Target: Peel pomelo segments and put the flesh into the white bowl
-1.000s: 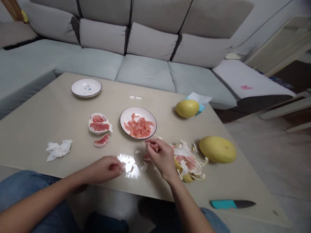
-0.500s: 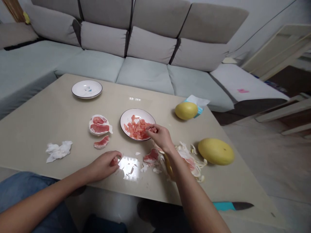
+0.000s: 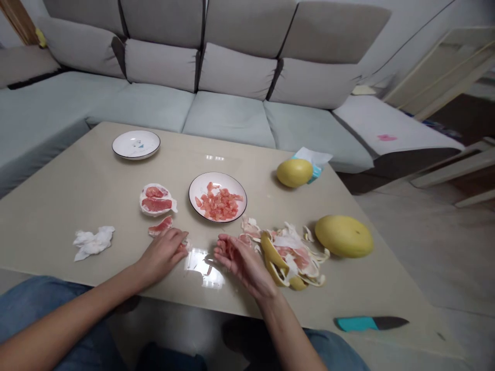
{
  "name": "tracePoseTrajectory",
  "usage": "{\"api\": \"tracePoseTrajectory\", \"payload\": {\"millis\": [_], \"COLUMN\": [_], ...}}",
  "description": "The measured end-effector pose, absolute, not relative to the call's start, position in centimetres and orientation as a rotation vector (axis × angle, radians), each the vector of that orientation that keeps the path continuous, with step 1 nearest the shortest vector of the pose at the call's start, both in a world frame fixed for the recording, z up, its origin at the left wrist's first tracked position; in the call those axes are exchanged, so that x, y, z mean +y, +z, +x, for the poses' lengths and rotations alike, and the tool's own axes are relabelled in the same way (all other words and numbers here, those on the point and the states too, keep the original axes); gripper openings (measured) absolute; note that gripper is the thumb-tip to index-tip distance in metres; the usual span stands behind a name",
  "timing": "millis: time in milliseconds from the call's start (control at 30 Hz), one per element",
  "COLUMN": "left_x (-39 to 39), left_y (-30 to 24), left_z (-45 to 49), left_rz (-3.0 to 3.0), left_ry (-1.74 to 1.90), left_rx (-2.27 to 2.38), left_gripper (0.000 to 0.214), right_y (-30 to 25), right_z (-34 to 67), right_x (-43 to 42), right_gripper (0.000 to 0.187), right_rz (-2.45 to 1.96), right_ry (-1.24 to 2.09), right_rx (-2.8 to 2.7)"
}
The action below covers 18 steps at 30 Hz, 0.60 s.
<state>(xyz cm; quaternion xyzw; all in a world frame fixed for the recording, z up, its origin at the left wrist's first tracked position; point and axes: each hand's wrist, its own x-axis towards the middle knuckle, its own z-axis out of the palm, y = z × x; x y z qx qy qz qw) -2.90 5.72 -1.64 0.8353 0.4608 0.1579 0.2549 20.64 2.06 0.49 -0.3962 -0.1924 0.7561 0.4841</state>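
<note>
My left hand [image 3: 164, 255] is low over the near left of the table, fingers closed on a small pink piece of pomelo, mostly hidden by them. Facing it, my right hand [image 3: 243, 265] is turned palm inward with its fingers loosely curled and apart; I make out nothing held in it. Just beyond my left hand lies a pomelo segment [image 3: 160, 225], with a partly peeled pomelo half [image 3: 157, 200] behind it. A white dark-rimmed plate [image 3: 201, 180] holds loose pomelo flesh [image 3: 219, 204] in small pieces. Yellow peel and white pith [image 3: 296, 252] are heaped right of my right hand.
Two whole pomelos, one near [image 3: 343, 236] and one far [image 3: 294, 172], sit on the right, the far one by a tissue pack [image 3: 315, 172]. A teal-handled knife [image 3: 359, 323] lies at the near right edge. Another plate [image 3: 136, 153] and crumpled tissue [image 3: 94, 242] are left.
My right hand has drawn back from the plate toward me and left, leaving the flesh there in full view. My left hand has shifted slightly up and turned more palm down.
</note>
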Motion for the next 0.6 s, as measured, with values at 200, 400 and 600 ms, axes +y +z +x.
{"api": "tracePoseTrajectory", "payload": {"millis": [200,400,600], "left_x": [3.6,1.5,1.2], "left_y": [0.6,1.0,0.5], "left_z": [-1.7,0.2,1.2], "left_rz": [1.933,1.076,0.844], "left_ry": [0.668,0.712,0.813], "left_rx": [1.111,0.898,0.922], "left_gripper": [0.034,0.032,0.040], "right_y": [1.4,1.2,0.6], "right_z": [19.9,17.8,16.3], "right_x": [1.7,0.0,-1.4], "right_gripper": [0.035,0.046,0.050], "right_rz": [-0.809,-0.873,-0.914], "right_ry": [1.882,1.801,1.703], "right_rx": [-0.411,-0.534,-0.710]}}
